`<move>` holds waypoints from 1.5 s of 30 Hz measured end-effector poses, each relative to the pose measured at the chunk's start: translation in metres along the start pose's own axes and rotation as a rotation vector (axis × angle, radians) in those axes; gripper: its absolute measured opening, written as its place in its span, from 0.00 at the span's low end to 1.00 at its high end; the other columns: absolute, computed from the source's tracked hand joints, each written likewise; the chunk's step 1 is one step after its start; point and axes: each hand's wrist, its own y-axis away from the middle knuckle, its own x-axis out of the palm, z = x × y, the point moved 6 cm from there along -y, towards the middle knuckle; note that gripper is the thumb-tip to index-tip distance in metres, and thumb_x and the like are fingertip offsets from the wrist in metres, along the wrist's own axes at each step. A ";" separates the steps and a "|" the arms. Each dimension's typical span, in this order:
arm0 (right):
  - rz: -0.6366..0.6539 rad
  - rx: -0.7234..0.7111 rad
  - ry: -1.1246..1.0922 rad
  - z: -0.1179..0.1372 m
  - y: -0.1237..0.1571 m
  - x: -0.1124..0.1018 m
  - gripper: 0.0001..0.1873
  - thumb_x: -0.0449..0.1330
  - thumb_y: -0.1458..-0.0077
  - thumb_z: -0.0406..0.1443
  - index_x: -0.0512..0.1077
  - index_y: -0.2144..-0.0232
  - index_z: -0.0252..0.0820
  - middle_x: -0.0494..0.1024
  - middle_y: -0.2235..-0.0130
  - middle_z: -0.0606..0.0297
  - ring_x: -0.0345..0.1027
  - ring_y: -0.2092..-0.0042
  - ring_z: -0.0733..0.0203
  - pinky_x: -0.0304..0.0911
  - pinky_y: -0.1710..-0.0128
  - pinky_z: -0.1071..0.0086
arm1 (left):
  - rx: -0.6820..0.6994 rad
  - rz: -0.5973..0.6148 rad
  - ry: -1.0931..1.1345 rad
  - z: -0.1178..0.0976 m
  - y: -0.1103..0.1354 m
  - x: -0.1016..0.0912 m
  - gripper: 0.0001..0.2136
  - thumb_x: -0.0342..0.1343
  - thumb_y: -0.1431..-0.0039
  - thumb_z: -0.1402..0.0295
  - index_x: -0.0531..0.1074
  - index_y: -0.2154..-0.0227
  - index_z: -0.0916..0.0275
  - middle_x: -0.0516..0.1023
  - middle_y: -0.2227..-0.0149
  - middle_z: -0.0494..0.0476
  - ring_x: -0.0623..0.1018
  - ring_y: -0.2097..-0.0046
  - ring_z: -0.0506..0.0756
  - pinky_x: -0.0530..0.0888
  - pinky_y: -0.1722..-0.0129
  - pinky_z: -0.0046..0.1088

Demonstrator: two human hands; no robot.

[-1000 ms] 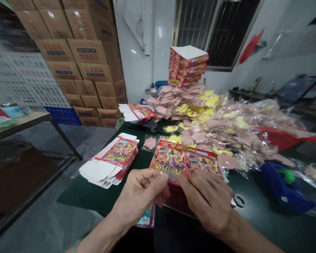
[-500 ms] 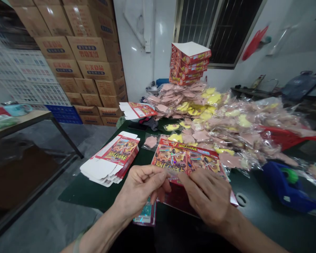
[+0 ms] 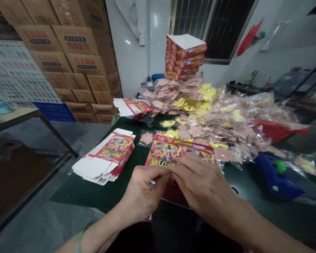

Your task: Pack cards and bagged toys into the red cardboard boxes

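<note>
My left hand (image 3: 147, 191) and my right hand (image 3: 202, 189) meet at the fingertips, both closed in a pinch. A small whitish bit (image 3: 152, 183) shows beside the left fingers; what the pinches hold is mostly hidden. Beneath them lies a red printed cardboard display box (image 3: 162, 151) with cartoon figures, its near part covered by the hands. To the left sits a stack of flat red-and-white cartons (image 3: 113, 149). Beyond the box spreads a heap of pink and yellow shapes in clear bags (image 3: 197, 109). A pale ring (image 3: 235, 190) rests right of my right hand.
A blue tape dispenser (image 3: 276, 179) with a green core stands at the right. Red boxes (image 3: 184, 58) are piled behind the bags. An unfolded carton (image 3: 133, 107) lies at the back left of the green table (image 3: 76, 191). Brown cartons (image 3: 86, 65) rise against the wall.
My fingertips have come together in a tighter pinch, the right hand moving left. A clear strip seen between them earlier is now hidden. The view has turned slightly right.
</note>
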 end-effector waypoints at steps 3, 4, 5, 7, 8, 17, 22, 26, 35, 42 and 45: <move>0.078 -0.060 0.048 0.001 0.005 0.004 0.10 0.51 0.51 0.23 0.69 0.75 0.38 0.71 0.74 0.62 0.61 0.72 0.61 0.52 0.74 0.68 | 0.181 0.038 -0.222 -0.007 0.000 0.007 0.13 0.46 0.43 0.77 0.64 0.82 0.64 0.62 0.81 0.47 0.61 0.78 0.45 0.58 0.78 0.24; 0.100 -0.074 0.059 0.000 0.006 0.005 0.11 0.50 0.52 0.23 0.69 0.75 0.38 0.71 0.74 0.61 0.61 0.71 0.60 0.52 0.74 0.68 | 0.228 0.049 -0.260 -0.007 0.000 0.009 0.13 0.46 0.43 0.78 0.61 0.82 0.63 0.61 0.81 0.47 0.60 0.78 0.45 0.56 0.78 0.24; 0.115 -0.085 0.058 -0.001 0.007 0.005 0.11 0.50 0.52 0.23 0.69 0.75 0.38 0.71 0.74 0.61 0.61 0.71 0.60 0.52 0.74 0.68 | 0.263 0.062 -0.287 -0.007 0.001 0.011 0.12 0.46 0.44 0.79 0.60 0.82 0.63 0.61 0.81 0.46 0.59 0.78 0.45 0.55 0.78 0.25; 0.113 -0.081 0.019 -0.004 0.008 0.006 0.11 0.49 0.50 0.24 0.69 0.76 0.38 0.71 0.74 0.61 0.61 0.72 0.61 0.52 0.74 0.68 | 0.306 0.092 -0.310 -0.006 0.001 0.015 0.12 0.47 0.46 0.80 0.59 0.82 0.63 0.60 0.81 0.46 0.58 0.78 0.45 0.54 0.77 0.25; 0.100 -0.066 -0.018 -0.006 0.008 0.007 0.11 0.49 0.49 0.25 0.69 0.77 0.38 0.70 0.75 0.62 0.60 0.72 0.62 0.51 0.74 0.68 | 0.317 0.108 -0.307 -0.006 0.000 0.015 0.11 0.47 0.47 0.80 0.58 0.82 0.63 0.60 0.80 0.46 0.58 0.77 0.45 0.54 0.77 0.26; 0.011 0.348 -0.632 -0.040 0.009 0.016 0.08 0.50 0.46 0.28 0.67 0.75 0.38 0.69 0.75 0.68 0.59 0.74 0.70 0.55 0.74 0.75 | 0.210 0.172 -0.070 -0.007 -0.005 0.002 0.08 0.48 0.41 0.75 0.70 0.73 0.66 0.71 0.75 0.52 0.70 0.72 0.47 0.66 0.71 0.22; 0.259 0.426 -0.939 -0.039 0.011 0.024 0.05 0.56 0.47 0.33 0.72 0.69 0.40 0.73 0.71 0.68 0.61 0.71 0.70 0.56 0.72 0.75 | 0.341 0.067 -0.088 -0.007 -0.002 0.001 0.08 0.49 0.41 0.76 0.70 0.74 0.65 0.68 0.78 0.50 0.67 0.75 0.46 0.65 0.75 0.21; 0.394 0.596 -1.216 -0.043 0.018 0.042 0.08 0.62 0.54 0.37 0.70 0.71 0.38 0.69 0.75 0.69 0.56 0.75 0.71 0.52 0.76 0.75 | 0.488 0.035 -0.097 -0.012 0.001 0.006 0.07 0.49 0.43 0.79 0.69 0.73 0.66 0.70 0.77 0.53 0.70 0.73 0.48 0.67 0.72 0.24; 0.307 0.466 -1.122 -0.037 0.014 0.027 0.07 0.55 0.47 0.34 0.62 0.76 0.40 0.60 0.78 0.73 0.52 0.77 0.72 0.49 0.78 0.76 | 0.380 0.039 -0.060 -0.003 -0.001 0.005 0.08 0.49 0.42 0.77 0.69 0.75 0.66 0.70 0.77 0.52 0.69 0.74 0.47 0.66 0.73 0.22; -0.097 0.283 -0.485 -0.026 0.017 0.011 0.02 0.55 0.45 0.30 0.68 0.70 0.38 0.71 0.72 0.66 0.63 0.70 0.67 0.59 0.70 0.72 | 0.219 0.037 -0.021 -0.001 -0.009 0.002 0.09 0.50 0.41 0.74 0.72 0.74 0.66 0.75 0.77 0.51 0.71 0.76 0.46 0.67 0.75 0.20; -0.099 0.149 -0.271 -0.015 0.014 0.008 0.10 0.51 0.42 0.29 0.70 0.72 0.35 0.72 0.72 0.61 0.65 0.70 0.62 0.60 0.71 0.69 | 0.227 0.048 -0.106 -0.002 -0.010 0.006 0.08 0.49 0.41 0.75 0.71 0.74 0.66 0.70 0.79 0.48 0.67 0.77 0.45 0.64 0.76 0.20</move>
